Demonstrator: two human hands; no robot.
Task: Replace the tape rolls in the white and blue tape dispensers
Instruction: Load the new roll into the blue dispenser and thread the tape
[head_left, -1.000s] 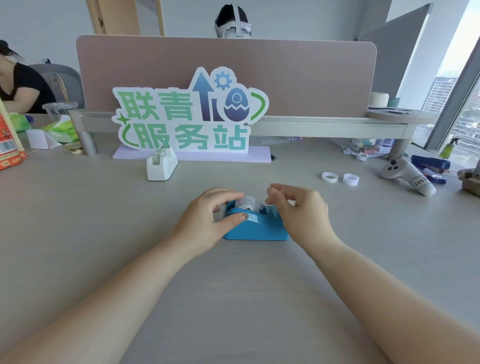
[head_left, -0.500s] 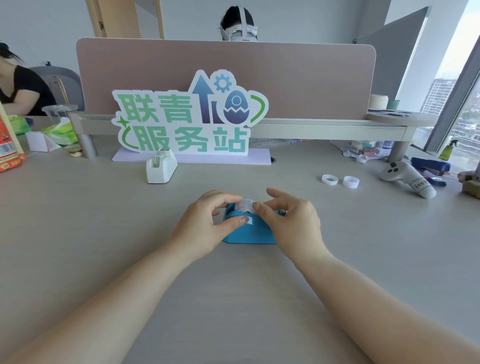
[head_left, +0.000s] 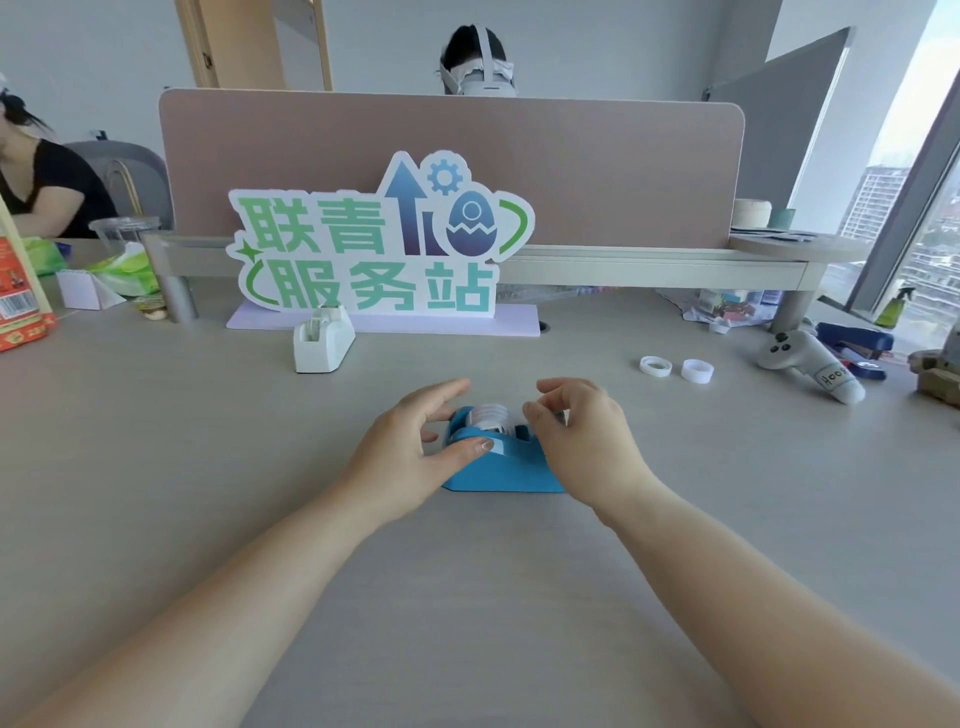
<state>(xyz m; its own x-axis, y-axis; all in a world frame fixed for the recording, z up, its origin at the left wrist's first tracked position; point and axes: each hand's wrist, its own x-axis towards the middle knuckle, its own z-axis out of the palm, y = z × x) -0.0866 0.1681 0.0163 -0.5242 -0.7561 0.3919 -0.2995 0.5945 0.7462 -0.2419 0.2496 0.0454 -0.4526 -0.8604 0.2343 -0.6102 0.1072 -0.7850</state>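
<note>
Looking down at the desk (head_left: 208, 493), I see the blue tape dispenser (head_left: 501, 470) sitting flat in the middle, between my 2 hands. Its long axis runs left to right across my view, with the tape roll (head_left: 488, 415) seated upright in the left half and the lower nose pointing right, partly hidden behind my right hand (head_left: 582, 441). My left hand (head_left: 410, 457) grasps the dispenser's left end, thumb pressed on the near wall and fingers curved over the far side by the roll. The right hand's fingertips are curled together just beside the roll; I cannot tell whether they pinch a strip of tape. The white tape dispenser (head_left: 322, 343) stands well apart, farther back and to the left, near the base of the green-lettered sign (head_left: 374, 244), its long axis running diagonally away from me. 2 small white rings (head_left: 675, 369) lie on the desk to the right.
</note>
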